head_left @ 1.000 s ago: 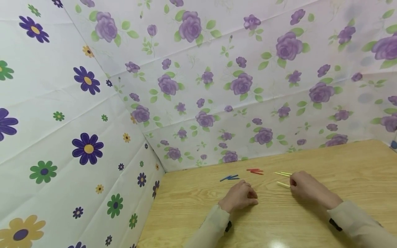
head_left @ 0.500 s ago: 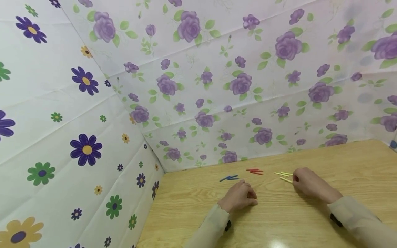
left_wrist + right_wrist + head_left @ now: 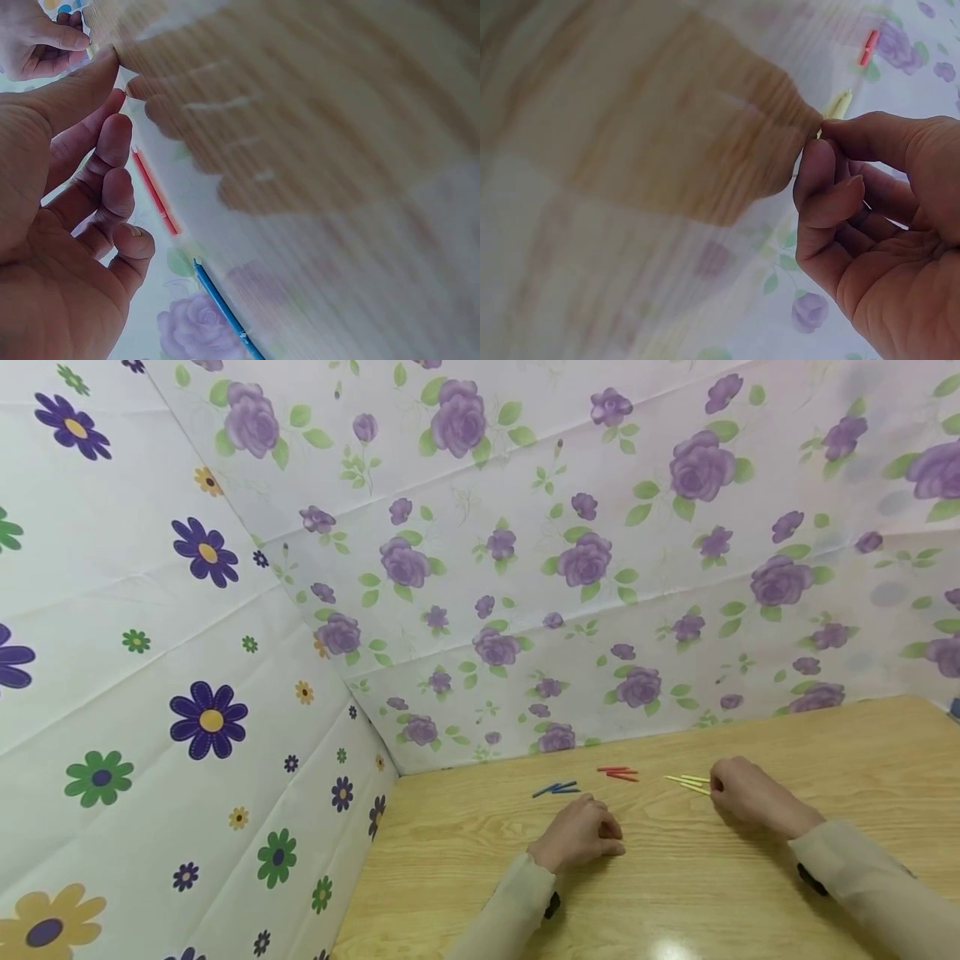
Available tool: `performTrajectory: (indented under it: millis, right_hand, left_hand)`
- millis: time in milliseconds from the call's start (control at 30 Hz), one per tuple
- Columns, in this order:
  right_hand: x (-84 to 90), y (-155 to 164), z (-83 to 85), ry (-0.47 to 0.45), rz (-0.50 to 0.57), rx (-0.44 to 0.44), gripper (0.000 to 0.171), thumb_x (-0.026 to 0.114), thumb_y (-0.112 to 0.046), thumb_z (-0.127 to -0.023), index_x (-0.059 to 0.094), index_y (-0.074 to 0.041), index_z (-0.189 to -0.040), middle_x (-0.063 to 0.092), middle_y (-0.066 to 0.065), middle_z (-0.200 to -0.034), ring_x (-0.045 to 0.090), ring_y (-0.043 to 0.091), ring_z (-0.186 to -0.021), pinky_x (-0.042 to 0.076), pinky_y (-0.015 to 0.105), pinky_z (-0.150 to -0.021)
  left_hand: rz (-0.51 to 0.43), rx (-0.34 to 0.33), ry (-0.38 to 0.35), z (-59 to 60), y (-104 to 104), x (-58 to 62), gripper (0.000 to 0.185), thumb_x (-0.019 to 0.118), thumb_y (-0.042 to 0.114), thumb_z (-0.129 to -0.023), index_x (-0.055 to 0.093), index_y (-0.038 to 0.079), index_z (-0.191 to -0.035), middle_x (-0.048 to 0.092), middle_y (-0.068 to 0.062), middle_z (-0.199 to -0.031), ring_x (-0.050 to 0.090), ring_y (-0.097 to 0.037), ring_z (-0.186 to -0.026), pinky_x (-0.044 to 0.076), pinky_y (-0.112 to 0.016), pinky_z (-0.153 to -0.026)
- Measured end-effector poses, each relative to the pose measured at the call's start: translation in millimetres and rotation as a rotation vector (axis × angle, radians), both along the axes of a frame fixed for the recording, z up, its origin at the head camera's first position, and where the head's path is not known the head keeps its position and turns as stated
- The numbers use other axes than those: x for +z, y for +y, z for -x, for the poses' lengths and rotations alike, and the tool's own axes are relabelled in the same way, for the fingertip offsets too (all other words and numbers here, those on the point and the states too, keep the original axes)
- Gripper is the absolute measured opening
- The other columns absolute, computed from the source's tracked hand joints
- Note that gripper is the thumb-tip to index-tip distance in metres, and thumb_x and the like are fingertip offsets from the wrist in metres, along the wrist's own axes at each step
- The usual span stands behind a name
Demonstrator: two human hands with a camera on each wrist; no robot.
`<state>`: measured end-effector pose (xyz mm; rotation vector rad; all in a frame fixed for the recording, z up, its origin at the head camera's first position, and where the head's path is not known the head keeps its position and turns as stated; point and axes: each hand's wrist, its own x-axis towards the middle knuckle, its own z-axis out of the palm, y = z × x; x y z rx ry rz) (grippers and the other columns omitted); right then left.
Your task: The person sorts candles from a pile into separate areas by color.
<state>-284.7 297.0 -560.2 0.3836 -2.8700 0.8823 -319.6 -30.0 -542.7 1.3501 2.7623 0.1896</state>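
Right hand: on the wooden table, thumb and forefinger pinching the near end of a yellow stick at the group of yellow sticks; the right wrist view shows the pinch close up, with the stick's pale tip poking out past the fingertips.
Left hand: rests on the table with fingers loosely curled and holding nothing; the left wrist view shows the curled fingers apart from any stick.
Red sticks: a small group near the back wall, between the blue and the yellow; one shows in the left wrist view.
Blue sticks: just beyond the left hand, not touched; one in the left wrist view.
Head view only: all three colour groups in a row along the floral cloth backdrop.
Wrist views only: finger detail; the table is blurred.
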Motion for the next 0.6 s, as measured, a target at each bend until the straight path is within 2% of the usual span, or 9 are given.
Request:
performTrajectory:
  millis: [233, 333, 500, 600]
  right_hand:
    - [2.4, -1.4, 2.3, -0.018, -0.001, -0.017, 0.028, 0.063, 0.006, -0.092, 0.066, -0.011, -0.07, 0.054, -0.002, -0.062, 0.039, 0.012, -0.058, 0.032, 0.025, -0.054]
    - [1.3, -1.8, 1.3, -0.021, 0.003, -0.019, 0.029, 0.062, 0.007, -0.09, 0.065, -0.012, -0.068, 0.051, -0.003, -0.061, 0.037, 0.011, -0.058, 0.03, 0.025, -0.054]
    - [-0.2, -1.4, -2.0, -0.015, 0.011, -0.017, 0.03, 0.063, 0.007, -0.09, 0.063, -0.012, -0.066, 0.047, -0.005, -0.06, 0.035, 0.011, -0.058, 0.029, 0.025, -0.054]
    - [-1.1, -0.6, -3.9, -0.007, 0.026, -0.024, 0.034, 0.063, 0.005, -0.09, 0.057, -0.015, -0.063, 0.042, -0.007, -0.059, 0.033, 0.011, -0.057, 0.028, 0.025, -0.054]
  left_hand:
    - [0.008, 0.003, 0.008, -1.2, 1.3, 3.4, 0.017, 0.084, 0.041, -0.097, 0.087, 0.025, -0.104, 0.074, 0.015, -0.094, 0.048, 0.003, -0.082, 0.04, -0.009, -0.075]
    - [0.005, 0.005, -0.015, -2.0, 0.4, 4.2, 0.02, 0.083, 0.042, -0.098, 0.086, 0.024, -0.106, 0.076, 0.015, -0.096, 0.05, 0.003, -0.084, 0.041, -0.009, -0.076]
    - [-0.06, 0.057, -0.086, -2.5, -4.1, 5.3, 0.026, 0.077, 0.043, -0.103, 0.085, 0.02, -0.114, 0.078, 0.013, -0.1, 0.055, 0.004, -0.089, 0.047, -0.011, -0.081]
    - [-0.099, 0.098, -0.099, -1.9, -7.8, 5.7, 0.035, 0.07, 0.046, -0.107, 0.082, 0.018, -0.125, 0.078, 0.009, -0.106, 0.059, 0.002, -0.093, 0.051, -0.014, -0.084]
